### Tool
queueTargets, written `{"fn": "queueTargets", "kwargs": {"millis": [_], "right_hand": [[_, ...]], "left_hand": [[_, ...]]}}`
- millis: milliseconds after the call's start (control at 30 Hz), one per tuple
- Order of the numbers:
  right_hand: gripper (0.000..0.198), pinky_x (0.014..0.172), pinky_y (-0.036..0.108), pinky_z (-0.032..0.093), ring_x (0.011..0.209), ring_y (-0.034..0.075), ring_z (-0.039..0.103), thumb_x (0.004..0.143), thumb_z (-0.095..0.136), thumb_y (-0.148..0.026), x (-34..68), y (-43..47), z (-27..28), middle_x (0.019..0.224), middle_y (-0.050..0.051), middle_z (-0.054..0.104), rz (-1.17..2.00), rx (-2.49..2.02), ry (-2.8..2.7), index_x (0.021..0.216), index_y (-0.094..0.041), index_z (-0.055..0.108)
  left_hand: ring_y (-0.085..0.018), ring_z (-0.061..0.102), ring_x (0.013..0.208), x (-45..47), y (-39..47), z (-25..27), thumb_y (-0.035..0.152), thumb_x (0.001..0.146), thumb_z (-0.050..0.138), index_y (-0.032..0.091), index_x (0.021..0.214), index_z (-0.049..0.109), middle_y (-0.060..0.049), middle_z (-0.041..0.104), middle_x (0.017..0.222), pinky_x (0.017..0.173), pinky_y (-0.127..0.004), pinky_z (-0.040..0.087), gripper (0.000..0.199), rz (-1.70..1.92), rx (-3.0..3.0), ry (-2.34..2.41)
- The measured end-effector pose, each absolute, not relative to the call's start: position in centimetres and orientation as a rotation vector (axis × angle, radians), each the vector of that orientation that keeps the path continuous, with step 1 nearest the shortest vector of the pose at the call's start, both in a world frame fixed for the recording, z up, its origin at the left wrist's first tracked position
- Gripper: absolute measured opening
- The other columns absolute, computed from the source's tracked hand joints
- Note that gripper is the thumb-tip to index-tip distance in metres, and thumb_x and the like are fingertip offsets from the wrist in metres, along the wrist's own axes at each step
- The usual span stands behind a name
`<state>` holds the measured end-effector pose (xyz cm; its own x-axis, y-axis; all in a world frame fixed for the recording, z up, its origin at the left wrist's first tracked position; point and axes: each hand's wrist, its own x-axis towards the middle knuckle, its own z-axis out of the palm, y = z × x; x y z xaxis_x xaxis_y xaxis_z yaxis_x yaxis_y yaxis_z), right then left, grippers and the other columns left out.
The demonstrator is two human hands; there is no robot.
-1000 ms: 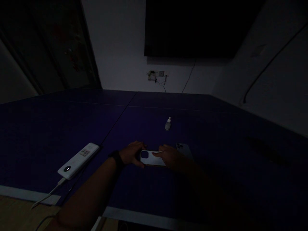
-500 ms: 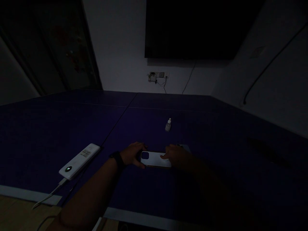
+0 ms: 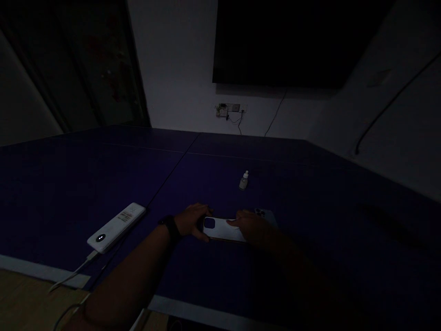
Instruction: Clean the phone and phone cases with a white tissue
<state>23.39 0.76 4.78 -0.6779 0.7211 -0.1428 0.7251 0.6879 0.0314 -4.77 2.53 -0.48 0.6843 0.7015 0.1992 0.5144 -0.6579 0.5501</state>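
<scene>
A white phone case point(image 3: 223, 229) with a square camera cutout lies on the dark blue table, between my two hands. My left hand point(image 3: 193, 221), wearing a black band at the wrist, grips its left end with thumb and fingers around the edges. My right hand point(image 3: 253, 229) holds the right end, thumb across the white inner face. Partly hidden behind that hand is a light blue phone point(image 3: 270, 216), its camera lenses showing. Farther back stands a small dropper bottle point(image 3: 243, 181) with a white top.
At left lies a white power bank point(image 3: 119, 227) with a lit display and a white cable point(image 3: 70, 277) plugged in. The blue table point(image 3: 155, 161) reaches to the wall, where sockets point(image 3: 229, 109) sit below a large dark screen point(image 3: 292, 43). The room is dim.
The whole view has shifted slightly, so things sit a little farther right. More of the blue phone shows behind my right hand. Both hands stay on the phone case.
</scene>
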Motion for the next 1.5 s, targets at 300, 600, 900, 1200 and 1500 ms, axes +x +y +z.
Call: {"fn": "queueTargets", "kwargs": {"millis": [300, 600, 900, 1200, 1500], "right_hand": [[0.036, 0.079, 0.031, 0.04, 0.093, 0.023, 0.06, 0.095, 0.046, -0.011, 23.5, 0.8, 4.3, 0.103, 0.01, 0.068, -0.01, 1.14, 2.771, 0.116, -0.025, 0.073], [0.037, 0.075, 0.033, 0.041, 0.098, 0.027, 0.061, 0.094, 0.047, -0.008, 23.0, -0.4, 5.7, 0.106, 0.013, 0.068, 0.141, 1.185, 2.629, 0.117, -0.023, 0.072], [0.031, 0.077, 0.034, 0.044, 0.098, 0.027, 0.063, 0.094, 0.047, -0.008, 22.3, -1.2, 6.8, 0.105, 0.015, 0.069, 0.218, 1.213, 2.51, 0.104, -0.019, 0.075], [0.028, 0.08, 0.033, 0.044, 0.1, 0.026, 0.064, 0.095, 0.049, -0.01, 22.3, -1.2, 7.1, 0.105, 0.015, 0.07, 0.18, 1.229, 2.475, 0.098, -0.017, 0.076], [0.024, 0.079, 0.033, 0.042, 0.099, 0.026, 0.063, 0.091, 0.055, -0.011, 23.1, -1.3, 7.6, 0.102, 0.012, 0.07, 0.044, 1.238, 2.506, 0.098, -0.02, 0.077]], "left_hand": [[-0.033, 0.057, 0.117, -4.6, 2.6, -0.7, 0.069, 0.054, 0.087, 0.024, 0.108, 0.06, -0.01, 0.063, 0.129, 0.1, -0.042, 0.04, 0.075, 0.577, 2.445, 0.944], [-0.032, 0.059, 0.111, -4.5, 2.5, -0.5, 0.071, 0.055, 0.085, 0.024, 0.106, 0.06, -0.008, 0.066, 0.122, 0.095, -0.04, 0.04, 0.074, 0.598, 2.478, 0.95], [-0.03, 0.06, 0.107, -4.3, 2.7, -0.9, 0.069, 0.053, 0.087, 0.024, 0.105, 0.06, -0.008, 0.066, 0.122, 0.09, -0.037, 0.042, 0.074, 0.622, 2.493, 0.949], [-0.031, 0.06, 0.108, -4.2, 2.6, -0.9, 0.066, 0.059, 0.086, 0.023, 0.106, 0.058, -0.009, 0.066, 0.122, 0.091, -0.038, 0.043, 0.07, 0.618, 2.546, 0.945], [-0.029, 0.061, 0.105, -4.1, 2.6, -1.0, 0.065, 0.057, 0.087, 0.023, 0.105, 0.057, -0.007, 0.067, 0.117, 0.09, -0.035, 0.042, 0.071, 0.612, 2.567, 0.987]]}}
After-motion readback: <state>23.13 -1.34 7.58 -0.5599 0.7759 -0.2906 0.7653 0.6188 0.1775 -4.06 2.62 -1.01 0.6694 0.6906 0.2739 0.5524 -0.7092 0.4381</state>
